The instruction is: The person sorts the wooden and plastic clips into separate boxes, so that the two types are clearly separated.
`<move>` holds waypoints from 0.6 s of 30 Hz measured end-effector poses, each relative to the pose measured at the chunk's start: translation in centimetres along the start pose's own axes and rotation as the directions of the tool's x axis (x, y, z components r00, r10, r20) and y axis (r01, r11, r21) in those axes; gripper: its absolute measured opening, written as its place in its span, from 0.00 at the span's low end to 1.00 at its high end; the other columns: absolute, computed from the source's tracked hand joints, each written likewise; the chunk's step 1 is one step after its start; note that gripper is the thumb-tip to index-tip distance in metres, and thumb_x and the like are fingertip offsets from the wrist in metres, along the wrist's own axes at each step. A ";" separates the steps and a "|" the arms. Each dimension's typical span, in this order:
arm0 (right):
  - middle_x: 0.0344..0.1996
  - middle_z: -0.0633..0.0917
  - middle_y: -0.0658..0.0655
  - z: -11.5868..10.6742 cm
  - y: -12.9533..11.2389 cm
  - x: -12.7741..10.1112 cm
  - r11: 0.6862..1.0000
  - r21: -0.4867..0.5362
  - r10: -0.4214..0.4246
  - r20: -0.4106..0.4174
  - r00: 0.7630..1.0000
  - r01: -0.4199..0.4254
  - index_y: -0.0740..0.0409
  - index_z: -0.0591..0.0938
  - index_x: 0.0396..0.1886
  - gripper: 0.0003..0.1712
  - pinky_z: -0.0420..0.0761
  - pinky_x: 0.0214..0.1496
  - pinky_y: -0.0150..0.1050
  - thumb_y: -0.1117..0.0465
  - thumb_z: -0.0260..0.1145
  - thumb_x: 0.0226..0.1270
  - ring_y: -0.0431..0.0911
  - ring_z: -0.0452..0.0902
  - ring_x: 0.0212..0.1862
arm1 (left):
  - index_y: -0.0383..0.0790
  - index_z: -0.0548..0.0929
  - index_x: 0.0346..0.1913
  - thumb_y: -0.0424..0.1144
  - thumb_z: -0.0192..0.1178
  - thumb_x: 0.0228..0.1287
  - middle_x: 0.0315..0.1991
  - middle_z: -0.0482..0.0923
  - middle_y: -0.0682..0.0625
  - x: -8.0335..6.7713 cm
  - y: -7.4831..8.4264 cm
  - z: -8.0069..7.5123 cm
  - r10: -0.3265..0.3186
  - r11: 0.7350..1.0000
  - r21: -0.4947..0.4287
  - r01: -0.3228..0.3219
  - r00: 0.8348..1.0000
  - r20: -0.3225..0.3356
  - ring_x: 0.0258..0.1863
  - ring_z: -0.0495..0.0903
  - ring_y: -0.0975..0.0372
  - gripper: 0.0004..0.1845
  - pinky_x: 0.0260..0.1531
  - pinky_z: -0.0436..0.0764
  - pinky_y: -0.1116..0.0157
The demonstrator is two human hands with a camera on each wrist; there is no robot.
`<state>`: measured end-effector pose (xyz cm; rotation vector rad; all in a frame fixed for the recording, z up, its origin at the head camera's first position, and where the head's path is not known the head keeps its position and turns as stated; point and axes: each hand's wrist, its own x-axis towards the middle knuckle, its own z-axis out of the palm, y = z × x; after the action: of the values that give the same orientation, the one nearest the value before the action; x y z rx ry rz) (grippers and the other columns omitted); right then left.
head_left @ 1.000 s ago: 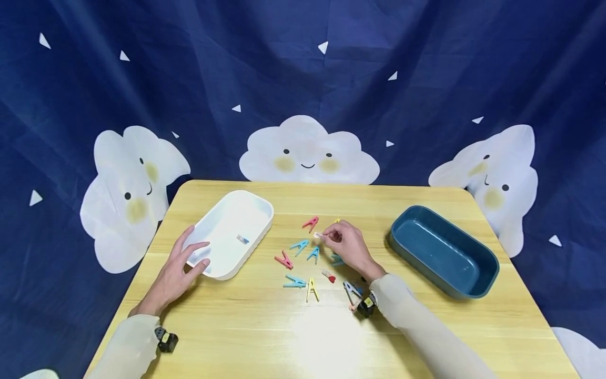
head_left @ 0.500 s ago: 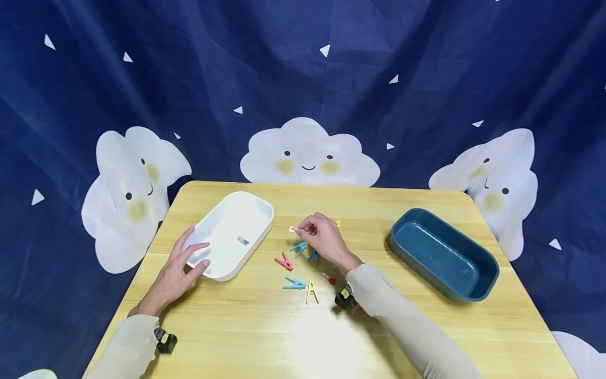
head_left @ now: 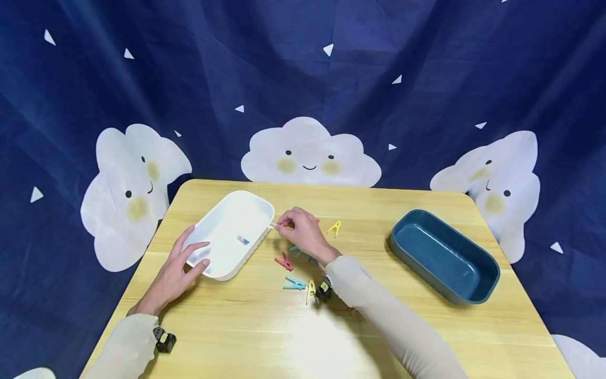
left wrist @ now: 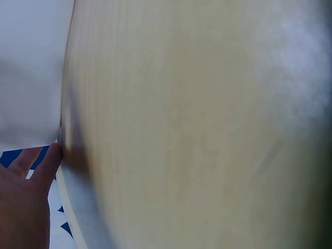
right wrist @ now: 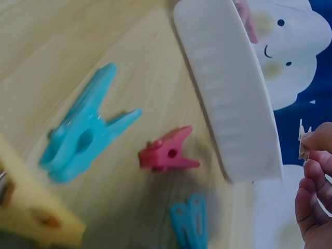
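White clip (head_left: 273,225), pinched in the right hand (head_left: 300,233), has travelled left from the scattered clips to the white tray's (head_left: 215,271) right rim (left hand (head_left: 176,271) rests open-fingered on its near edge).

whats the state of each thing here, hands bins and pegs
right hand: pinches a white peg at the white bin's rim
left hand: fingers spread, resting on the white bin
white bin: holds one small peg
blue bin: empty
loose pegs: lying on the table

left hand (head_left: 177,271) flat, fingers spread, right hand (head_left: 303,234) in pinching grip
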<state>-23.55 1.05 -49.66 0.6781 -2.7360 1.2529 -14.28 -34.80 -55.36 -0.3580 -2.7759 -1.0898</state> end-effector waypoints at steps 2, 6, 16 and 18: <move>0.37 0.85 0.51 0.3 -0.6 0.5 1.000 0.000 -0.008 0.009 1.000 0.008 0.55 0.92 0.43 0.06 0.80 0.45 0.34 0.58 0.74 0.75 0.42 0.78 0.39 | 0.42 0.82 0.69 0.44 0.67 0.78 0.90 0.44 0.41 0.0 0.0 0.0 0.001 1.000 0.000 -0.001 1.000 0.000 0.84 0.52 0.30 0.22 0.67 0.62 0.20; 0.37 0.85 0.52 1.0 -1.5 1.4 1.000 -0.007 -0.015 0.031 0.999 0.015 0.55 0.92 0.42 0.06 0.79 0.46 0.32 0.58 0.74 0.76 0.42 0.78 0.40 | 0.42 0.82 0.69 0.44 0.67 0.78 0.90 0.44 0.41 0.0 0.0 0.0 0.001 1.000 -0.003 -0.001 1.000 -0.001 0.84 0.51 0.31 0.22 0.68 0.61 0.20; 0.37 0.85 0.52 2.3 -2.9 3.0 0.999 -0.031 -0.012 0.076 0.997 0.014 0.55 0.92 0.41 0.06 0.76 0.46 0.31 0.57 0.75 0.75 0.41 0.76 0.40 | 0.42 0.82 0.69 0.44 0.67 0.78 0.90 0.44 0.42 0.0 0.2 0.0 -0.007 1.000 -0.015 0.007 1.000 0.004 0.85 0.50 0.31 0.22 0.69 0.61 0.20; 0.37 0.84 0.51 2.6 -3.0 3.2 1.000 -0.025 -0.012 0.079 0.997 0.014 0.55 0.92 0.41 0.06 0.75 0.46 0.30 0.57 0.75 0.75 0.41 0.76 0.40 | 0.42 0.82 0.69 0.44 0.67 0.78 0.90 0.44 0.41 0.0 0.1 0.0 -0.005 1.000 -0.016 0.005 1.000 0.002 0.84 0.50 0.31 0.22 0.68 0.61 0.20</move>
<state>-24.86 -3.76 -48.53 0.7571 -2.8002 1.2117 -14.21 -34.69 -55.29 -0.3541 -2.7724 -1.1140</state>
